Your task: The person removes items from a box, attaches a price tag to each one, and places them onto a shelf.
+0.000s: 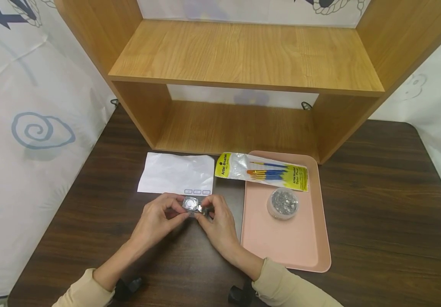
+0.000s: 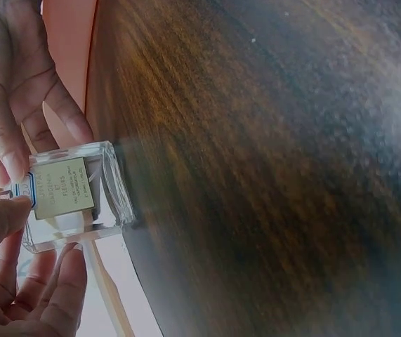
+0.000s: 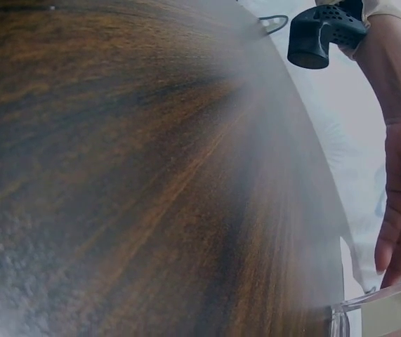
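Note:
A small clear glass perfume bottle [image 1: 190, 204] is held between both hands above the table in front of the white paper. My left hand [image 1: 158, 218] pinches its left side with thumb and fingers. On the other side, my right hand [image 1: 220, 224] grips the bottle's right end, near the neck. The left wrist view shows the bottle [image 2: 63, 184] from its label side, with a pale printed label and a small blue band by the neck. Only a corner of the bottle [image 3: 390, 313] appears in the right wrist view.
A crumpled white paper [image 1: 178, 172] lies behind the hands. To the right is a pink tray [image 1: 281, 251] with a round tub of silvery bits [image 1: 283, 204]. A packet of artist brushes [image 1: 262, 171] overlaps the tray's back edge. A wooden shelf [image 1: 243, 55] stands behind.

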The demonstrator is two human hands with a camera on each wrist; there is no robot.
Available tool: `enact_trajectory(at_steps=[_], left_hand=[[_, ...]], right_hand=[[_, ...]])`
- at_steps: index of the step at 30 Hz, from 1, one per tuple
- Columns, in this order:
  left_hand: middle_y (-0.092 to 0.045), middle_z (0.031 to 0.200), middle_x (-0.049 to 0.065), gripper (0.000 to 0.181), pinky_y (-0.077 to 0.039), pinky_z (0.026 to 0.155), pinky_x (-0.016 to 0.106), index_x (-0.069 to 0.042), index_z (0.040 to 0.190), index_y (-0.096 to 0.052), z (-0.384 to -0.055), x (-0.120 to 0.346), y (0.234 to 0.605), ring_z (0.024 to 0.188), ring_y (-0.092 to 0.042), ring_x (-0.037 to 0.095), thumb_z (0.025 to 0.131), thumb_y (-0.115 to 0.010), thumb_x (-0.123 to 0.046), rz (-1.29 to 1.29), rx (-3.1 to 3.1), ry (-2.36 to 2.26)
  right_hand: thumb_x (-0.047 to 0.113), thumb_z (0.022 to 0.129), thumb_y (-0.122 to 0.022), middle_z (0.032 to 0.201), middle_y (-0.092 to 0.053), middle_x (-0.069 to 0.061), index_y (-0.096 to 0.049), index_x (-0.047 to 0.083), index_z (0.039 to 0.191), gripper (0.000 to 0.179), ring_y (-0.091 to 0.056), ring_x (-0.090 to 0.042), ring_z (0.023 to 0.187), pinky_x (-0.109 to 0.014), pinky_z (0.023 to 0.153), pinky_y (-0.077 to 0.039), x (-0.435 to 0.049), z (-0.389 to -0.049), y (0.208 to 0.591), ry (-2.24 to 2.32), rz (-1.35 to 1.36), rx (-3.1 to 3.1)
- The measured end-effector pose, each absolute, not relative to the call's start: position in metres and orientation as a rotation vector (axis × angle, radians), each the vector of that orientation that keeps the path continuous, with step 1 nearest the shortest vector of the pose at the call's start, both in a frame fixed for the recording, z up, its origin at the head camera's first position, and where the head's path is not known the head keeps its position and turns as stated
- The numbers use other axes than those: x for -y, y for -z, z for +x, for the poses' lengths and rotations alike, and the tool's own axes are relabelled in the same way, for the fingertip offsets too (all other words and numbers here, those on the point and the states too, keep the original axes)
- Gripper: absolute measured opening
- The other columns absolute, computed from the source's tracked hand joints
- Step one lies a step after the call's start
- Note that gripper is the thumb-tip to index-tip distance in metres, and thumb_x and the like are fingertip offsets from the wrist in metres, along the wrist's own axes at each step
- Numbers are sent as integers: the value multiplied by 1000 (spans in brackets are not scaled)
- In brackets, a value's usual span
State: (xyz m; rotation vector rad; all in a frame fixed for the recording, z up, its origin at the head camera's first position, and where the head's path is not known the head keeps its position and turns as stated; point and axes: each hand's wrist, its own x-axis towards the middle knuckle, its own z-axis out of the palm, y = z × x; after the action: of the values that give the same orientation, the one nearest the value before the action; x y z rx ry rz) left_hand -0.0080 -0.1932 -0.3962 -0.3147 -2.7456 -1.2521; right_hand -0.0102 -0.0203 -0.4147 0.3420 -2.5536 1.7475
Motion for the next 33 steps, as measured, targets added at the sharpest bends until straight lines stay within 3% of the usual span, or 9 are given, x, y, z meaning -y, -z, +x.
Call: enact_trajectory(at_steps=[8,14,17,23,28,33], left_hand=[[-69,99,9,18,-55,70,22,-8,76,-64,-16,206,388,90,-67,22,73,-75,6,-447,2784,1309],[-69,100,12,9,-53,70,16,-3,88,-64,-41,228,365,86,-64,3,82,-70,-1,-244,2722,1297],[-67,99,7,18,-49,70,12,1,100,-61,-62,241,355,84,-60,-3,84,-67,-3,-57,2532,1340],[-57,109,-4,39,-47,81,14,-4,121,-53,-110,261,338,98,-58,8,84,-67,-4,180,2185,1473],[-51,128,5,54,-44,97,26,-9,135,-45,-141,269,331,118,-52,19,86,-66,-8,242,2142,1543],[-54,131,9,52,-46,97,29,-12,134,-49,-162,268,331,119,-55,21,85,-66,-5,188,2124,1581]], right_hand=[[4,80,-72,105,-56,-8,-58,5,107,30,-57,-21,97,-35,78,-54,19,-11,415,-1746,383,2572],[3,80,-71,105,-55,-12,-62,1,109,30,-58,-24,99,-33,80,-54,17,-13,414,-1793,408,2583],[3,80,-71,105,-55,-12,-63,1,109,29,-58,-25,100,-31,82,-54,16,-14,414,-1815,415,2594],[3,80,-71,104,-58,-13,-63,0,106,28,-58,-25,98,-31,81,-54,15,-15,412,-1797,438,2607],[3,80,-72,102,-59,-12,-64,1,105,27,-58,-23,96,-30,79,-54,15,-16,411,-1774,449,2625],[2,79,-72,101,-59,-14,-63,0,105,27,-58,-24,95,-31,78,-54,14,-16,410,-1787,449,2623]])
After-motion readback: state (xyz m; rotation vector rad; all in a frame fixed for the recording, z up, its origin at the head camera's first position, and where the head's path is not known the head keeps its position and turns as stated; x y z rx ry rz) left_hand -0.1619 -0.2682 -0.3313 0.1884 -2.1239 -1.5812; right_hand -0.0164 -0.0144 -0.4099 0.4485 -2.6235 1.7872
